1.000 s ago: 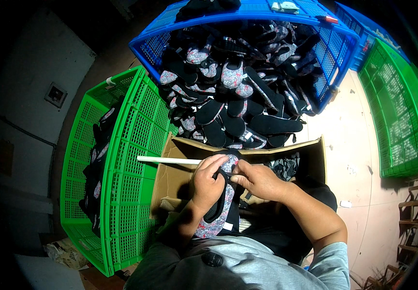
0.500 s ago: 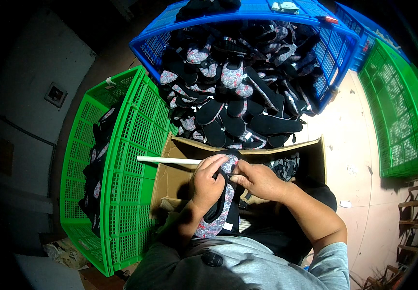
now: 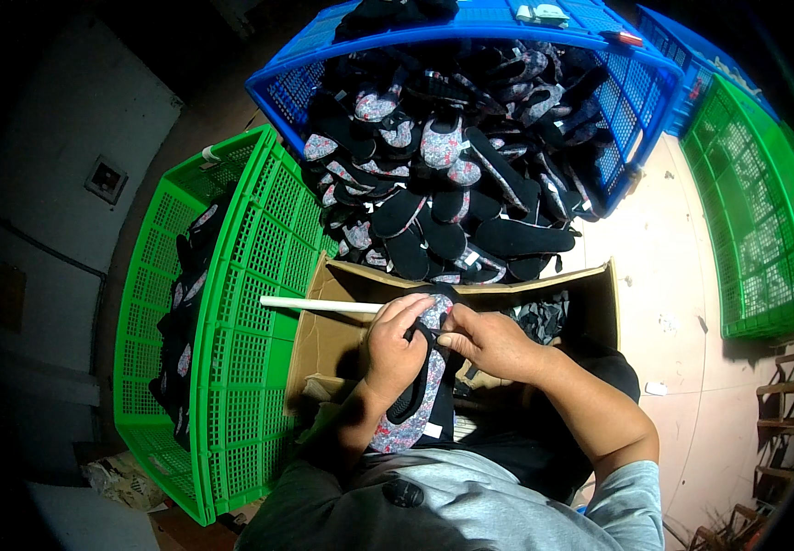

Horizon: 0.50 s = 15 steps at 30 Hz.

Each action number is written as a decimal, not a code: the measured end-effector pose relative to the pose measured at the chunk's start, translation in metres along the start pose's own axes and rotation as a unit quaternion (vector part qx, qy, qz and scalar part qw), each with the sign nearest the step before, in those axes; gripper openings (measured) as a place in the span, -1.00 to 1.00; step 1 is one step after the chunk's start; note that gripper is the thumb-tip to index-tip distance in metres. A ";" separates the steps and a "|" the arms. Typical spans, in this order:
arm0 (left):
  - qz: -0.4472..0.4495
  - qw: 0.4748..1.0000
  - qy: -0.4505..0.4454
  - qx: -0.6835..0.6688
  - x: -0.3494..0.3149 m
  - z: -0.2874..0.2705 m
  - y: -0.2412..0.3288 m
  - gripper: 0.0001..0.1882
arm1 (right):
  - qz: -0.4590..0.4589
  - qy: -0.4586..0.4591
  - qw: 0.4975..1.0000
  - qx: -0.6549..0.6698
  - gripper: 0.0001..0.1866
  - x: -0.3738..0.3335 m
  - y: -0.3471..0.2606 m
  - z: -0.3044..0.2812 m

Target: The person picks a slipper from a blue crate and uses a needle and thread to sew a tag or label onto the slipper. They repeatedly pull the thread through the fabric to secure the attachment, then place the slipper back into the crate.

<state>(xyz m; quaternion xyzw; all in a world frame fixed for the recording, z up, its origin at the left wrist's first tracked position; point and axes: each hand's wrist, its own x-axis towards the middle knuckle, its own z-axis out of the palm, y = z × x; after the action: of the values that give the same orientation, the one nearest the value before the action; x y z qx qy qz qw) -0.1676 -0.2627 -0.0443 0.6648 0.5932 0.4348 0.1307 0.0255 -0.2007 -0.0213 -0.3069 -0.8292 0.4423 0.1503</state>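
So the left hand (image 3: 395, 347) has its grip wrapped round the far end of a grey-and-pink floral fabric shoe (image 3: 433, 378), right hand (image 3: 496, 345) pinching its black trim (image 3: 430, 334), near end by the light-grey shirt (image 3: 507, 487).

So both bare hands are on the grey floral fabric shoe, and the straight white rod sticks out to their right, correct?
No: in the head view the straight white rod sticks out to the left. Left hand and right hand are on the grey floral fabric shoe.

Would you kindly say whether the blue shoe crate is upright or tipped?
Tipped sideways: the blue crate has shoes heaped through its mouth onto the floor.
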 end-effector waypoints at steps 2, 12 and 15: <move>-0.001 1.000 0.000 -0.001 0.000 0.000 0.000 -0.59 | 0.001 -0.002 1.000 0.004 -0.73 0.000 0.000 0.000; 0.002 1.000 0.001 0.005 -0.001 0.000 -0.001 -0.59 | -0.002 0.003 1.000 0.003 -0.73 0.000 0.001 0.001; 0.004 1.000 0.001 0.005 0.000 0.000 0.000 -0.59 | 0.000 0.001 1.000 0.002 -0.74 0.000 0.000 0.000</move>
<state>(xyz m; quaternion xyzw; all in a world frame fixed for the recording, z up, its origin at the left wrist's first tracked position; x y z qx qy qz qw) -0.1673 -0.2627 -0.0439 0.6672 0.5930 0.4331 0.1248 0.0257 -0.2008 -0.0215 -0.3075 -0.8280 0.4437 0.1519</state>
